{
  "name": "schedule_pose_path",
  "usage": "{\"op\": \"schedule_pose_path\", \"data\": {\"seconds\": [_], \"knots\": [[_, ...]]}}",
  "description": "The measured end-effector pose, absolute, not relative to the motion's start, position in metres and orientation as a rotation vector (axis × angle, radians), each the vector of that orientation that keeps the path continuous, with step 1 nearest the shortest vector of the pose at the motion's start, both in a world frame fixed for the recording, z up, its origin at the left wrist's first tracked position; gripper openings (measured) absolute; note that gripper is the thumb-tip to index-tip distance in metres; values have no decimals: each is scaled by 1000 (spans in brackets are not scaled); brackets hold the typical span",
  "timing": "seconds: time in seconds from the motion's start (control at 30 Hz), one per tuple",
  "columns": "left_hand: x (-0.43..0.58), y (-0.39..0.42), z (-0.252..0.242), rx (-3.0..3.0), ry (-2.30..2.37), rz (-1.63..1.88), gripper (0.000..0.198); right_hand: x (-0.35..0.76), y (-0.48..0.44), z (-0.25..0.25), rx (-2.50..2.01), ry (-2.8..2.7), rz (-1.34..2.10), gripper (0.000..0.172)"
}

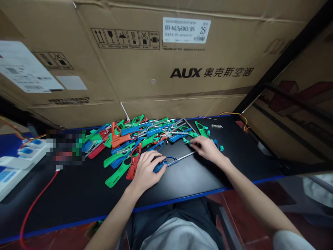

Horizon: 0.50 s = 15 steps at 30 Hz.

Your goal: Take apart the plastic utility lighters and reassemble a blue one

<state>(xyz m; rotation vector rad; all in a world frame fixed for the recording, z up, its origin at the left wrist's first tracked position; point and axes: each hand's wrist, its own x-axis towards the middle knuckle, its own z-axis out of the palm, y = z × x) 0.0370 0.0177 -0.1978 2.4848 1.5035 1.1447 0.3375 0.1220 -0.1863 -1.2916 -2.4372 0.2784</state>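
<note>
A blue long-nosed lighter [159,167] with a thin metal tube lies across the black table in front of me. My left hand [151,168] is closed around its blue handle, with the trigger loop showing past my fingertips. The tube [186,156] runs right, and its far end passes under my right hand [206,148]. The fingers of that hand are pinched on a small green plastic piece [186,141], partly hidden by the fingertips. Behind my hands is a heap of similar lighters with green [117,176], red [134,161], blue and orange [121,140] handles.
A large cardboard box [145,83] stands along the table's back edge. At left are a white power strip [28,158] and a red cable [37,201]. A screwdriver [205,117] and a small clear tube [216,126] lie at the back right, near a yellow-red wire [244,119].
</note>
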Motion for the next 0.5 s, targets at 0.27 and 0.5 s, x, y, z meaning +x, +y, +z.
{"op": "schedule_pose_path", "data": {"seconds": [0.27,0.5], "knots": [[37,18,-199,2398,1522,1146,21,308,102,-164,-832,-2279,629,28],[36,19,-199,2336,1481,1225,41,265,99,-143,-625,-2349,682,34]]}}
